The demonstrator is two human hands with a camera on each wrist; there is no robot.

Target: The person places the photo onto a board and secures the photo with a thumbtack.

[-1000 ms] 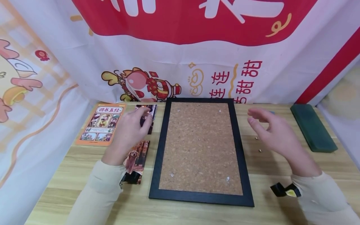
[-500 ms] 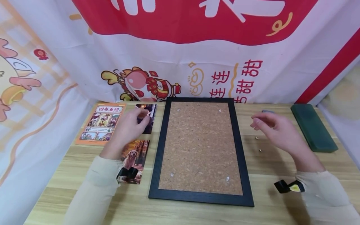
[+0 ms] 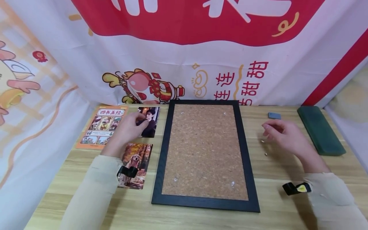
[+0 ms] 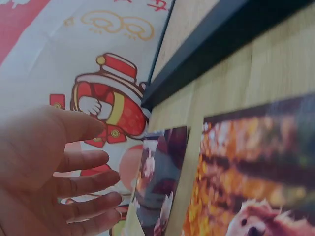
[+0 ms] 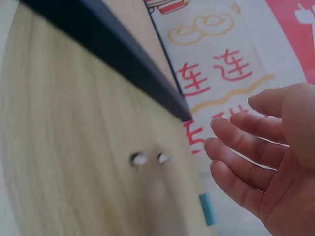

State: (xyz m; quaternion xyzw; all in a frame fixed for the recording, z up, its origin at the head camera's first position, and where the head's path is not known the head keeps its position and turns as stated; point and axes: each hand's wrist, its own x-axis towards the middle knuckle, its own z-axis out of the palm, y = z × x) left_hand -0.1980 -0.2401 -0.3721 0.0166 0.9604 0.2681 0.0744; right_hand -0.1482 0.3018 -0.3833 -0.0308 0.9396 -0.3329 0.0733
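Well, right of the cork board, 2 small metal pieces lay just on the near side of the right hand, the closer hand, its fingers loose and empty; left of the board, the relaxed left hand, holding nothing, hung by the portrait photo.

Speckled tan corkboard, black frame, orange-bordered comic-panelled book, autumn-orange dog photo, dark purplish portrait photo, dark green case, blue block, pale wood-grain tabletop, red-and-white backdrop, cream sleeves
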